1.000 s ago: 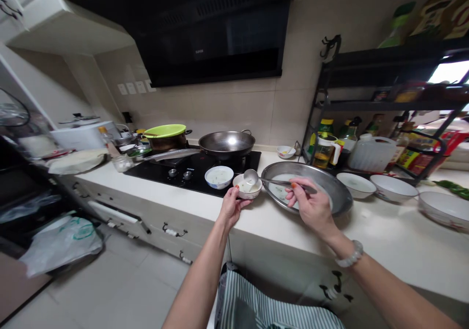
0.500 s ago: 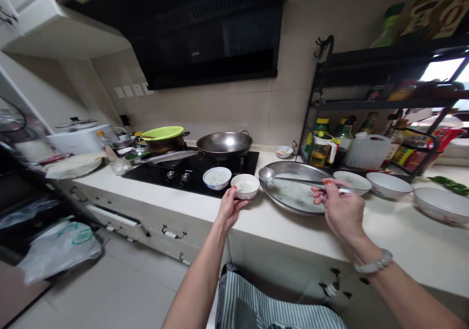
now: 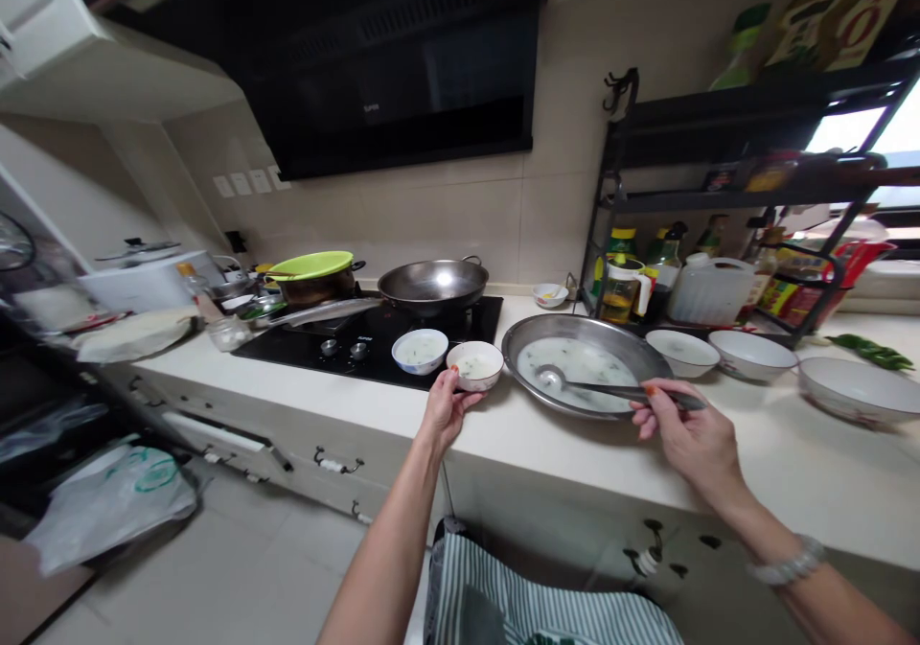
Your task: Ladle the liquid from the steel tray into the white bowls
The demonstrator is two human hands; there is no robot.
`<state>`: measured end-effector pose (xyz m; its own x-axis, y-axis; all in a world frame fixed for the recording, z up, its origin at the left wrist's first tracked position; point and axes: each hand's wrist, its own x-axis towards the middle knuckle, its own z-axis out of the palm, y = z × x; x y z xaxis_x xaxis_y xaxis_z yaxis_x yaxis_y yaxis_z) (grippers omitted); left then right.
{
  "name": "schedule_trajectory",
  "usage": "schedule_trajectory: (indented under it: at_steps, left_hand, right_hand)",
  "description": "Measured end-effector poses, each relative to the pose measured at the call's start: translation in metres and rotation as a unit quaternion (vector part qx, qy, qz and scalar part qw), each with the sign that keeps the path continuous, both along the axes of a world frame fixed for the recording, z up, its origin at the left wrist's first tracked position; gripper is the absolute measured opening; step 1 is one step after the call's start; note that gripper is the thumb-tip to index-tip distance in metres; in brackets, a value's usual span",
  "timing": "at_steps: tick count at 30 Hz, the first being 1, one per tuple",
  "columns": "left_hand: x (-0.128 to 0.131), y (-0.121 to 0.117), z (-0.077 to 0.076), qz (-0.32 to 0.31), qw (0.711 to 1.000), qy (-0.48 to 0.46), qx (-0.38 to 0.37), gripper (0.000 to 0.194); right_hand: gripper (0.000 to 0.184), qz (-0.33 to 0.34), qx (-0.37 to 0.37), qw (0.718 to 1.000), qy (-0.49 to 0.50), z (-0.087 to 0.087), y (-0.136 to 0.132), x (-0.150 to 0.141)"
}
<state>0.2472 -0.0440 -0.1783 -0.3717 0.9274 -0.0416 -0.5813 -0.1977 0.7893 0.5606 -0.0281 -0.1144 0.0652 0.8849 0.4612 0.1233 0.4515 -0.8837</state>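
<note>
My left hand (image 3: 447, 405) grips the near rim and side of a small bowl (image 3: 475, 367) of whitish soup with green bits, at the hob's front right corner. Just left of it a second filled bowl (image 3: 420, 351) stands on the black glass. My right hand (image 3: 686, 429) is closed around the handle of a metal ladle (image 3: 596, 388). The ladle's head lies in the soup inside a wide steel basin (image 3: 512, 353) on the counter. To the right of the basin stands a white bowl (image 3: 682, 356), partly behind its rim.
A wok (image 3: 431, 286) sits on the hob, beside a pot under a lime-green colander (image 3: 312, 264). Two more white bowls (image 3: 753, 357) (image 3: 859, 391) line the right counter. Behind them rises a black rack (image 3: 610, 195) with bottles. Green peppers (image 3: 871, 350) lie at far right.
The ladle has moved right and down, from beside the small bowl into the soup in the basin. My right hand has shifted right with it. My left hand still holds the bowl.
</note>
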Motion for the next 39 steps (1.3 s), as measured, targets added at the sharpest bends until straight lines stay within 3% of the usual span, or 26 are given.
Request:
schedule_trajectory:
  at_steps: [6,11,25,35,39]
  left_hand:
    - [0.000,0.000,0.000,0.000,1.000,0.002,0.004,0.033]
    - [0.000,-0.001,0.001,0.008,1.000,-0.002,0.003,0.032]
    - [0.000,0.000,-0.001,0.004,1.000,0.002,0.004,0.030]
    - [0.000,-0.001,0.001,-0.001,1.000,0.006,0.007,0.031]
    - [0.000,-0.001,-0.001,0.001,1.000,0.003,0.007,0.031]
  right_hand:
    - [0.038,-0.049,-0.064,0.993,0.087,0.012,0.002,0.001]
    - [0.038,-0.078,-0.072,0.988,0.110,0.017,0.004,0.004]
    - [0.028,-0.105,-0.048,0.992,0.050,0.018,0.008,0.013]
    - [0.023,-0.101,-0.091,0.977,0.165,0.025,0.011,0.014]
    - [0.025,-0.092,-0.096,0.977,0.169,0.026,0.011,0.014]
